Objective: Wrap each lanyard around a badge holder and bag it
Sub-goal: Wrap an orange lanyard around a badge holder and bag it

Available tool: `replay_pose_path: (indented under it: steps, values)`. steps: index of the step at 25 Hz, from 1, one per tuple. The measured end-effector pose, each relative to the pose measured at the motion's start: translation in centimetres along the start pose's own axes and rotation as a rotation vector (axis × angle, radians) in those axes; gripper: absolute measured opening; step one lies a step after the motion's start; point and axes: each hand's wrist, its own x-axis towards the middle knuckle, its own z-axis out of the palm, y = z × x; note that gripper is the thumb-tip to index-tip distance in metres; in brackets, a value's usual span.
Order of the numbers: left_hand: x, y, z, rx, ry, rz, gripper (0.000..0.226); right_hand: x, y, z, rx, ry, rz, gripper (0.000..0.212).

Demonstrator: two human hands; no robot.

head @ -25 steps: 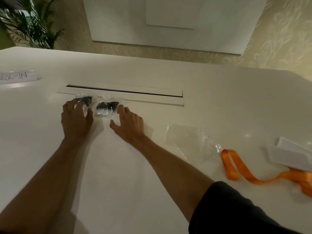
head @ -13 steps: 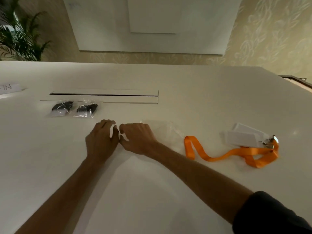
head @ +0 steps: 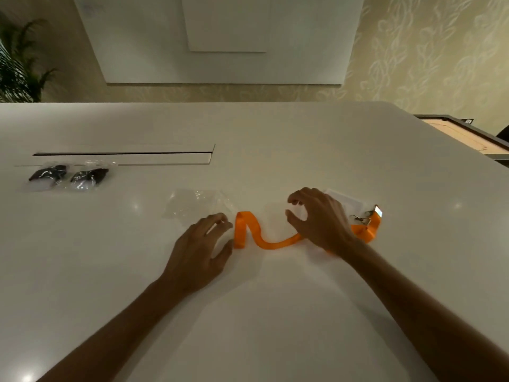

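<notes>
An orange lanyard [head: 259, 238] snakes across the white table [head: 275, 312], its metal clip [head: 363, 216] lying by a white badge holder [head: 347, 201] at the right. My right hand [head: 319, 219] hovers over the lanyard next to the holder, fingers loosely curved and holding nothing. My left hand [head: 201, 249] rests near the lanyard's looped left end, fingers relaxed, empty. An empty clear bag [head: 192, 206] lies just beyond my left hand. Two bagged black lanyards [head: 49, 175] [head: 88, 176] sit at the far left.
A long cable slot with a raised flap [head: 124, 155] runs behind the filled bags. A wooden-topped table [head: 465, 136] stands past the right edge. A potted plant [head: 16, 67] is at the far left, by the wall.
Both hands moved right from the table's middle: the right one to the badge holder, the left one to the lanyard's loop. The view also swung right.
</notes>
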Motion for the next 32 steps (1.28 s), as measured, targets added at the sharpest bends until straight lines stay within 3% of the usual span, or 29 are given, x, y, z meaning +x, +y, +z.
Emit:
replay_pose_path:
  steps: [5,9,13,17,19,22,25,28,30,32]
  values:
    - [0.4,6.3,1.3,-0.102,-0.079,0.040,0.031,-1.9,6.7,-3.0,-0.165,-0.139,0.143,0.068]
    - [-0.2,8.6,1.9,-0.050,-0.118,0.091,0.035,-2.4,8.4,-4.0,-0.090,-0.201,0.224,0.091]
    - [0.2,9.0,1.7,0.017,0.041,0.090,0.035,-2.2,8.6,-4.6,-0.028,-0.152,0.151,0.073]
    - [3.3,10.0,1.1,-0.064,0.172,-0.042,0.040,-2.5,7.6,-5.7,0.145,-0.032,0.028,0.074]
    - [6.0,10.4,0.4,-0.225,0.130,-0.205,0.052,-2.5,6.2,-6.4,0.259,0.024,-0.056,0.077]
    - [9.8,10.2,-1.6,-0.788,-0.123,-0.459,0.052,-2.3,4.3,-7.7,0.399,0.041,-0.153,0.083]
    - [11.1,9.0,-3.6,-1.071,-0.193,-0.479,0.040,-1.8,3.3,-9.0,0.507,0.089,-0.204,0.089]
    - [11.9,8.4,-5.3,-1.207,-0.142,-0.456,0.045,-0.6,2.4,-10.0,0.778,0.071,-0.080,0.097]
    - [12.7,8.2,-6.4,-1.296,-0.060,-0.463,0.045,0.2,1.8,-10.4,0.995,0.026,0.029,0.083]
    - [13.6,8.1,-7.4,-1.365,0.038,-0.488,0.042,1.2,1.0,-10.4,1.161,0.029,0.064,0.049]
